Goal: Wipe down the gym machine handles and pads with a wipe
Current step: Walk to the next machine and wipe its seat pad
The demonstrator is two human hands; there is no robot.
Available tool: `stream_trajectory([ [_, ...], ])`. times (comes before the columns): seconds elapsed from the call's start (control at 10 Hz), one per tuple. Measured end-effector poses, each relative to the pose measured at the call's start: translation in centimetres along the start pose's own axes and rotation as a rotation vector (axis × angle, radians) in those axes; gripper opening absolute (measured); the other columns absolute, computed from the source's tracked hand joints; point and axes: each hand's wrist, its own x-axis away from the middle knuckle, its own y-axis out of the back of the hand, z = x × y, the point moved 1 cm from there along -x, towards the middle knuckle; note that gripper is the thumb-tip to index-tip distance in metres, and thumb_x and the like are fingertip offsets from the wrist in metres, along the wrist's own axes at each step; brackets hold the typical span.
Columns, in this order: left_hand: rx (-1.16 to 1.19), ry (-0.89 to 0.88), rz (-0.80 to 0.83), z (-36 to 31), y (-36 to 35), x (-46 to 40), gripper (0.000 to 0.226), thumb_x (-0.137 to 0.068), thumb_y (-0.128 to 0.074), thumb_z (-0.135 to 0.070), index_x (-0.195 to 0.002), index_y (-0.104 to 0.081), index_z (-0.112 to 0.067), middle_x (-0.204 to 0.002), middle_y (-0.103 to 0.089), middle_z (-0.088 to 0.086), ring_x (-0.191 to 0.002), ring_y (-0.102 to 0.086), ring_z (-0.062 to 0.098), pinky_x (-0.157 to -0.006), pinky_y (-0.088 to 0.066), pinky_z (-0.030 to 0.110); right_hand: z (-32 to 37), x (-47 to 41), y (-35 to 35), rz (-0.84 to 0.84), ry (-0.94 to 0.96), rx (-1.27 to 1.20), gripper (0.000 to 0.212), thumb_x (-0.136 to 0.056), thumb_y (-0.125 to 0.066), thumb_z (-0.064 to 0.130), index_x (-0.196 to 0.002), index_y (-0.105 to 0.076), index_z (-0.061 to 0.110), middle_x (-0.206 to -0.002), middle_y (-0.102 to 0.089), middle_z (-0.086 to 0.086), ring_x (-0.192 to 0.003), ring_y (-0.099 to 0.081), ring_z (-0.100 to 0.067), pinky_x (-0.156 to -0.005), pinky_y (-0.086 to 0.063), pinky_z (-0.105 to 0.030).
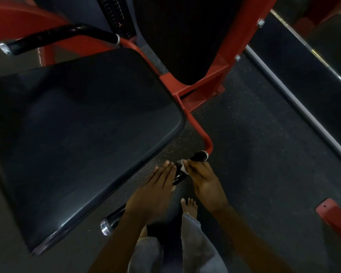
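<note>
Beside the seat pad's (77, 134) near edge, a small white wipe (182, 166) pinched by the right hand (204, 184) against the glossy black handle (185, 170), left hand (156, 190) flat with fingers straight upon it; red frame (197, 125), speckled dark floor (254, 144) around

Beside the black seat pad (73, 138), the right hand (206, 186) pinches a white wipe (182, 166) against the black handle (187, 170) of the red frame (197, 123), while the left hand (156, 192) lies flat on the same handle (fingers straight), above a bare foot (189, 206) on the speckled floor (254, 154).
</note>
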Motion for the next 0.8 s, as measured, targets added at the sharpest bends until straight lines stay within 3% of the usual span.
stream_trajectory([
  [0.1, -0.088, -0.006, -0.033, -0.1, -0.4, 0.0, 0.052, -0.095, -0.029, -0.030, -0.135, -0.040, 0.001, -0.137, -0.050, 0.019, -0.130, -0.044, 0.026, -0.103, -0.041, 0.040, -1.8, -1.0, 0.8, -0.024, -0.075, 0.098, 0.030, -0.096, -0.042, 0.030, -0.120, -0.058, 0.022, -0.119, -0.049, 0.017, -0.102, -0.050, 0.002, -0.086, -0.039, -0.012],
  [0.2, -0.166, -0.026, -0.093, 0.1, -1.0, 0.0, 0.053, -0.096, -0.026, -0.030, -0.138, -0.027, 0.001, -0.140, -0.047, 0.020, -0.134, -0.035, 0.027, -0.104, -0.039, 0.042, -4.8, -3.4, 3.5, -0.069, -0.257, 0.274, 0.017, -0.095, -0.050, 0.015, -0.107, -0.061, 0.020, -0.104, -0.051, -0.001, -0.088, -0.053, -0.015, -0.075, -0.039, -0.026],
  [0.3, -0.190, -0.042, -0.129, 0.4, -1.1, 0.0, 0.054, -0.097, -0.025, -0.030, -0.140, -0.017, 0.001, -0.146, -0.037, 0.021, -0.138, -0.029, 0.030, -0.107, -0.035, 0.045, -4.9, -4.4, 3.6, -0.100, -0.153, 0.412, 0.028, -0.086, -0.057, -0.001, -0.112, -0.065, 0.008, -0.107, -0.059, -0.010, -0.096, -0.054, -0.024, -0.078, -0.038, -0.025],
  [0.4, -0.202, -0.026, -0.088, 0.2, -1.0, 0.1, 0.055, -0.098, -0.025, -0.029, -0.143, -0.015, 0.001, -0.153, -0.019, 0.023, -0.143, -0.019, 0.034, -0.112, -0.029, 0.048, -0.9, -6.5, 3.4, -0.018, 0.120, 0.312, 0.034, -0.080, -0.058, -0.011, -0.107, -0.069, 0.007, -0.105, -0.069, -0.007, -0.095, -0.057, -0.008, -0.089, -0.036, -0.022],
  [0.5, -0.204, -0.013, -0.072, 0.1, -0.6, 0.2, 0.055, -0.098, -0.025, -0.029, -0.144, -0.015, 0.001, -0.154, -0.014, 0.023, -0.144, -0.016, 0.034, -0.113, -0.029, 0.048, 1.6, -7.4, 2.6, 0.348, 0.239, 0.261, 0.026, -0.082, -0.053, -0.012, -0.094, -0.070, 0.004, -0.098, -0.069, -0.008, -0.085, -0.049, -0.002, -0.086, -0.028, -0.009],
  [0.6, -0.203, -0.021, -0.081, 0.1, -0.7, 0.2, 0.052, -0.099, -0.026, -0.028, -0.144, -0.019, -0.002, -0.155, -0.008, 0.023, -0.145, -0.012, 0.034, -0.114, -0.025, 0.047, 0.9, -8.9, 2.3, 0.672, 0.233, 0.401, 0.029, -0.085, -0.053, -0.004, -0.074, -0.063, 0.020, -0.089, -0.062, -0.003, -0.083, -0.040, -0.008, -0.080, -0.035, -0.020],
  [0.7, -0.208, -0.030, -0.065, 0.1, -0.8, 0.4, 0.050, -0.099, -0.029, -0.026, -0.143, -0.022, -0.004, -0.155, -0.007, 0.023, -0.145, -0.011, 0.034, -0.114, -0.024, 0.047, -1.5, -10.4, 3.1, 0.707, 0.196, 0.539, 0.025, -0.084, -0.054, -0.004, -0.080, -0.067, 0.017, -0.091, -0.064, -0.001, -0.085, -0.040, -0.007, -0.080, -0.035, -0.023],
  [0.8, -0.201, -0.057, -0.071, 0.3, -0.9, 0.3, 0.049, -0.096, -0.027, -0.025, -0.141, -0.026, -0.004, -0.154, -0.017, 0.020, -0.144, -0.016, 0.032, -0.112, -0.028, 0.046, -4.7, -12.2, 4.3, 0.689, 0.071, 0.707, 0.025, -0.083, -0.055, -0.003, -0.098, -0.071, 0.009, -0.104, -0.066, -0.005, -0.101, -0.054, -0.019, -0.093, -0.041, -0.027],
])
